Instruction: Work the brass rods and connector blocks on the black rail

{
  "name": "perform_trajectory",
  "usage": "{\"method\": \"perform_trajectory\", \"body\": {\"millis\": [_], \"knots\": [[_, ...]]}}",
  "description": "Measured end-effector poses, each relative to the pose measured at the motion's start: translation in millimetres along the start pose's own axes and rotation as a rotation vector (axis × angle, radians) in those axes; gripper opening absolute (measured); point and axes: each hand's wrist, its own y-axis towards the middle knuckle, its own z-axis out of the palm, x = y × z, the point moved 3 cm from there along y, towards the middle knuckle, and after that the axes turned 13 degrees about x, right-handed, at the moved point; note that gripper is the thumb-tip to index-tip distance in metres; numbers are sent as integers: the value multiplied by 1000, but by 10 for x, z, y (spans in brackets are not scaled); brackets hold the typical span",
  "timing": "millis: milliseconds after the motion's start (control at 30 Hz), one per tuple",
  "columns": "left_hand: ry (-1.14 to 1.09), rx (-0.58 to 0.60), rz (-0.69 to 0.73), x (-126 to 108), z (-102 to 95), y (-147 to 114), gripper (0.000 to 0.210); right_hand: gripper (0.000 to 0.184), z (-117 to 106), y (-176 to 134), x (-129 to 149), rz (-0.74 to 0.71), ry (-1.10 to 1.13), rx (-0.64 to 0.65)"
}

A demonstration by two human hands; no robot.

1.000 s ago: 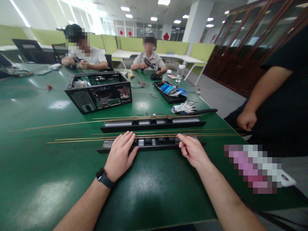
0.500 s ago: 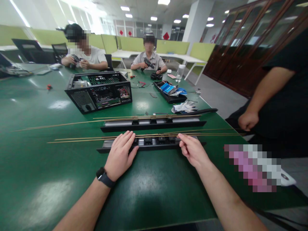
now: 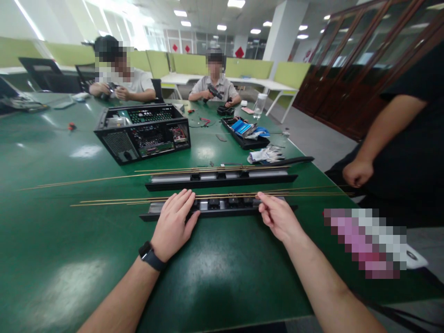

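My left hand (image 3: 175, 224), a dark watch on its wrist, lies flat over several thin brass-coloured rods (image 3: 104, 201) and the near black rail (image 3: 222, 213). Its fingers are stretched out, with the thumb apart. Farther right, my right hand (image 3: 277, 215) is closed, thumb and index finger pinched on one of the rods above the rail's right part. The fingers hide the exact grip. Black blocks (image 3: 214, 203) sit in the silvery channel of this rail. Parallel behind it lies a second black rail (image 3: 222, 181) with more thin rods across it.
Beyond the rails stand an open computer case (image 3: 145, 134) and a black tray (image 3: 244, 134) of blue items. White gloves (image 3: 266, 155) lie near a black strip (image 3: 294, 160). Two people sit opposite. Another person's hand (image 3: 359, 173) is at the right edge, near the rod ends.
Another rod end now shows just left of my left hand. Both my hands keep nearly the same place and pose.
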Motion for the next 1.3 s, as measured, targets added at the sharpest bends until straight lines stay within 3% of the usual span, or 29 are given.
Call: {"method": "perform_trajectory", "body": {"millis": [1300], "knots": [[8, 0, 2, -6, -3, 1, 52, 46, 7, 5, 6, -6, 6, -9]]}}
